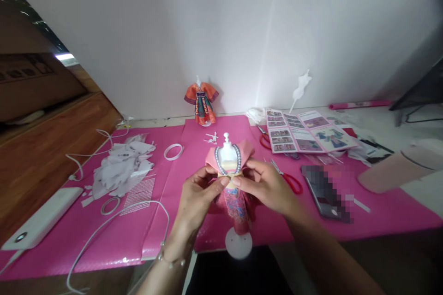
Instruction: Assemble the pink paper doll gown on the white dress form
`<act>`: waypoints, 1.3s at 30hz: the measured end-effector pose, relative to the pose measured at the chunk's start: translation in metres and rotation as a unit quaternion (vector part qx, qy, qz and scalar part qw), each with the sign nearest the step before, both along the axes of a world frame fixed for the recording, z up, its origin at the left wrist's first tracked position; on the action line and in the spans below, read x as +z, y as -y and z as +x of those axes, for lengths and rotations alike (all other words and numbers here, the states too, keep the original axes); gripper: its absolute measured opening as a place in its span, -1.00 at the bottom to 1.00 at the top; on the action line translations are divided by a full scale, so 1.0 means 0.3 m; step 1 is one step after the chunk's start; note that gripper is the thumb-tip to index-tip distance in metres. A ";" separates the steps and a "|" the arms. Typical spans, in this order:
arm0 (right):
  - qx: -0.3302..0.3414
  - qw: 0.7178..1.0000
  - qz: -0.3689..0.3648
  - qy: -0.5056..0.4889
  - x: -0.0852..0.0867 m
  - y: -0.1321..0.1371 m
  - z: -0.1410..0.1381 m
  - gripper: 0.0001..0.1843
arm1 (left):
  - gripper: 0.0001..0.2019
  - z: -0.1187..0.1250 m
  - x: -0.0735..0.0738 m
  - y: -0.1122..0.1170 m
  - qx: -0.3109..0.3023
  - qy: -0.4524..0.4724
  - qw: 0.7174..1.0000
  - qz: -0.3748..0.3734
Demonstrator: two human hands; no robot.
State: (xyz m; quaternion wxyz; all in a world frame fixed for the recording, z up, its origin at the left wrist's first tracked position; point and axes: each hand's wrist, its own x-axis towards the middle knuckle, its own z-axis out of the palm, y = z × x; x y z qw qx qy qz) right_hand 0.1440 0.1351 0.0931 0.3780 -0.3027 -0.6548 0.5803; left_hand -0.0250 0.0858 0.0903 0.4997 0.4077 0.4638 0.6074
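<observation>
A small white dress form (227,150) on a round white base (238,243) stands in front of me, tilted slightly. It wears a pink doll dress (238,209) with a patterned skirt and a strip of grey pearl trim (238,159) along both sides of the neckline. My left hand (204,191) pinches the waist from the left, thumb on the front and fingers behind the cloth. From the right, my right hand (263,182) pinches the same waist, its thumb nearly meeting the other. The fingers behind the dress are partly hidden.
Red-handled scissors (292,183), a phone (325,193) and a pinkish cup (391,170) lie to the right, below an instruction leaflet (308,131). A dressed orange doll form (201,101) stands behind. White scraps (121,166), tape rolls (173,151) and a power bank (43,216) with cable are left.
</observation>
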 end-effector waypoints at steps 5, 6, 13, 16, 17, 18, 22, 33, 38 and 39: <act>0.000 0.999 0.043 -0.028 0.063 -0.043 -0.021 -0.78 | -0.70 -0.010 0.056 -0.035 0.024 -0.015 0.998 0.050; 0.005 0.998 0.051 -0.031 0.064 -0.058 -0.024 -0.76 | -0.71 -0.013 0.059 -0.045 0.027 -0.021 0.998 0.061; 0.017 0.997 0.070 -0.027 -0.010 -0.152 -0.037 -0.67 | -0.72 -0.035 0.010 -0.124 0.046 -0.075 0.992 0.089; 0.027 0.997 0.065 -0.035 -0.052 -0.167 -0.041 -0.68 | -0.73 -0.038 -0.018 -0.139 0.043 -0.087 0.992 0.085; 0.031 0.997 0.062 -0.037 -0.063 -0.168 -0.042 -0.68 | -0.73 -0.039 -0.024 -0.140 0.041 -0.088 0.992 0.083; 0.035 0.997 0.060 -0.037 -0.072 -0.169 -0.043 -0.68 | -0.73 -0.039 -0.028 -0.140 0.039 -0.090 0.992 0.083; 0.024 0.997 0.067 -0.027 -0.096 -0.168 -0.043 -0.67 | -0.73 -0.042 -0.031 -0.132 0.035 -0.112 0.989 0.092; 0.021 0.997 0.072 -0.026 -0.105 -0.156 -0.030 -0.65 | -0.76 -0.034 -0.036 -0.124 0.070 -0.173 0.977 0.107; 0.016 0.996 0.077 -0.030 -0.106 -0.139 -0.026 -0.67 | -0.77 -0.029 -0.048 -0.117 0.066 -0.166 0.977 0.120; 0.016 0.996 0.079 -0.032 -0.105 -0.135 -0.027 -0.67 | -0.77 -0.029 -0.050 -0.115 0.065 -0.166 0.976 0.124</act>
